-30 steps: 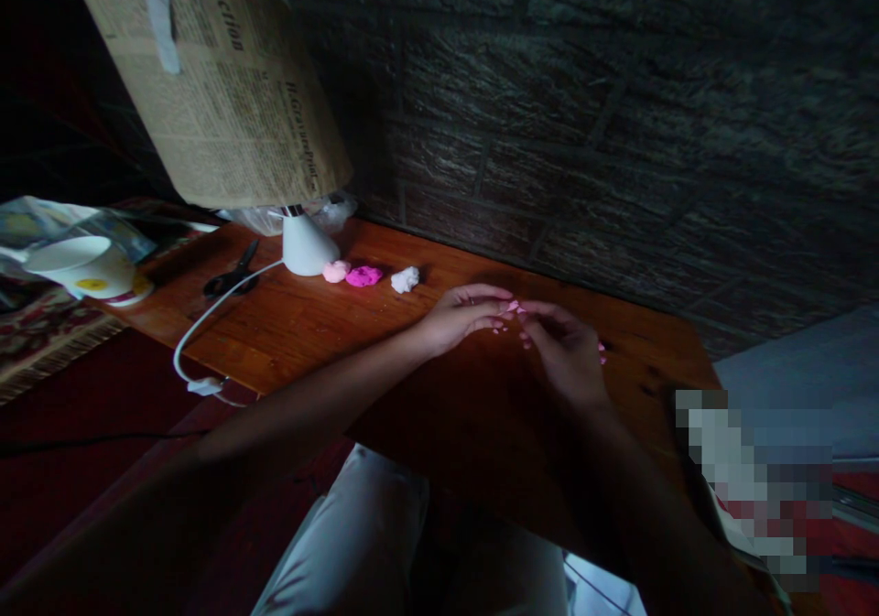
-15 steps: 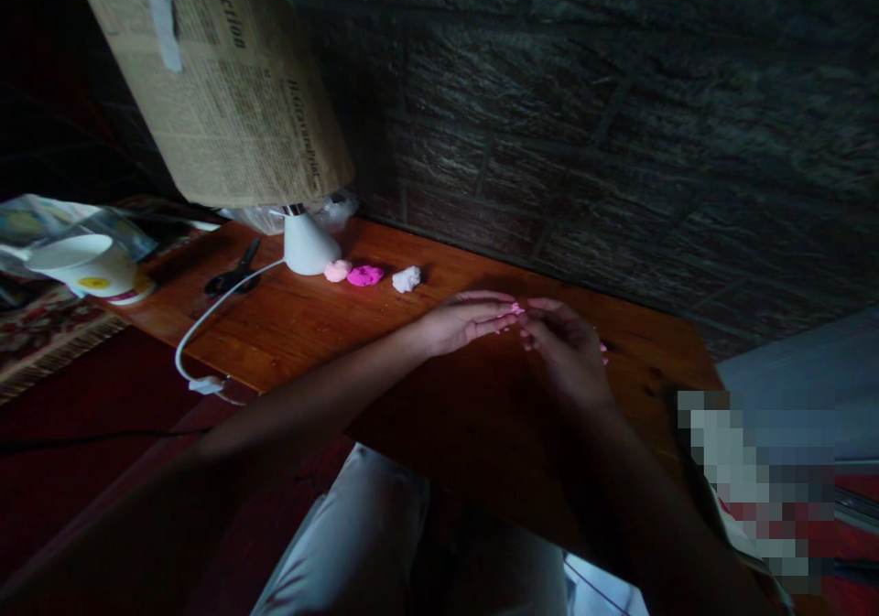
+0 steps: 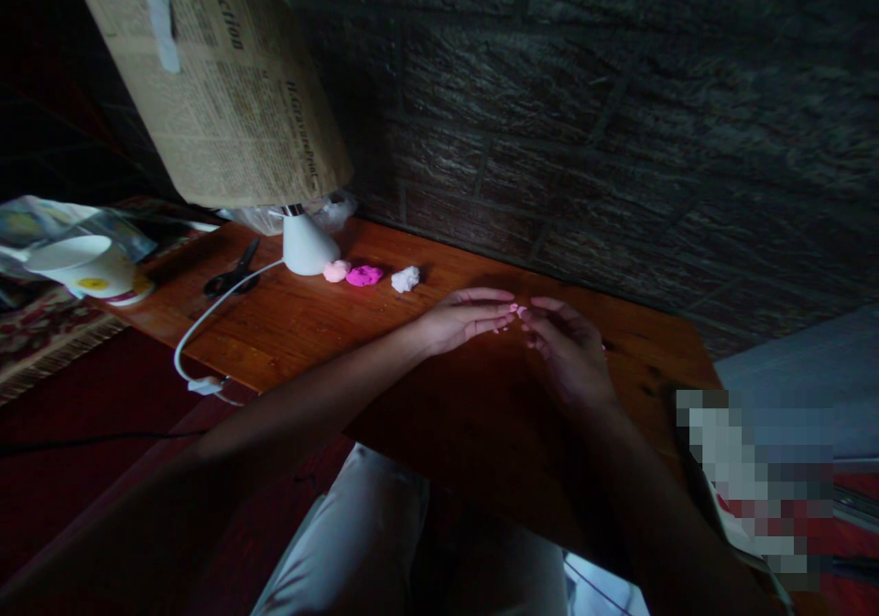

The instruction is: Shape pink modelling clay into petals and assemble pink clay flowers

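Note:
Small bits of pink modelling clay [image 3: 520, 310] are between my two hands, above the wooden table. My left hand [image 3: 461, 321] has its fingers stretched long, with a bit of the clay at the fingertips. From the other side my right hand [image 3: 569, 346] pinches a bit of clay between thumb and finger. A pale pink clay lump [image 3: 336, 271], a magenta clay lump [image 3: 363, 275] and a white clay lump [image 3: 406, 278] lie behind my left forearm. A few more pink specks show just below the left fingertips.
A lamp [image 3: 307, 245] with a newspaper-print shade stands at the back left, its white cable looping over the edge. Scissors [image 3: 233, 273] and a paper cup [image 3: 96, 268] are at the left. A dark brick wall [image 3: 549, 140] closes off the back of the table [image 3: 275, 341].
The right fingertips have drawn slightly away to the right from the left ones, and the pink clay there now looks like two bits. Both hands otherwise keep their places.

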Tool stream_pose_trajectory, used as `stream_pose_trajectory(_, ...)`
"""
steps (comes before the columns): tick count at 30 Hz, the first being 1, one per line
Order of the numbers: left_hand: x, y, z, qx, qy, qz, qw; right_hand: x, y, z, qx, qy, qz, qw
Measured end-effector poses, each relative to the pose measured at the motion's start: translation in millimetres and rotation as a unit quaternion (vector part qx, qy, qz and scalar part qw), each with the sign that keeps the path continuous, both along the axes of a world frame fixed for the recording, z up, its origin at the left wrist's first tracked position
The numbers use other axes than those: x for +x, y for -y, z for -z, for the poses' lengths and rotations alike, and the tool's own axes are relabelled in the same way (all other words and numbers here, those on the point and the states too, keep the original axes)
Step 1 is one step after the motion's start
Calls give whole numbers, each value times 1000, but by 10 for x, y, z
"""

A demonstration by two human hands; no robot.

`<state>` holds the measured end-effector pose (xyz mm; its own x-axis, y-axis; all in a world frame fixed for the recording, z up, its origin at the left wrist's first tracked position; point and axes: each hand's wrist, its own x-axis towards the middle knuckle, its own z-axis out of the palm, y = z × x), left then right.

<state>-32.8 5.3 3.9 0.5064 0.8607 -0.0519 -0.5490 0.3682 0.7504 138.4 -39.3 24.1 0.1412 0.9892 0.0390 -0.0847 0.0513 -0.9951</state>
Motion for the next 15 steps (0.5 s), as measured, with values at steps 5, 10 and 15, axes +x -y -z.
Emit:
stream_pose_trajectory(5, -6, -18, 38, 19, 12, -5, 1000, -5, -2, -3, 4, 3, -4, 1000)
stream_pose_trajectory(10, -1, -19, 56, 38, 12, -1, 999, -3, -4, -18, -4, -19, -10, 1000)
stream_pose_trajectory(15, 4, -18, 61, 39, -5, -3, 999, 6, -8, -5, 13, -19, -26, 999)
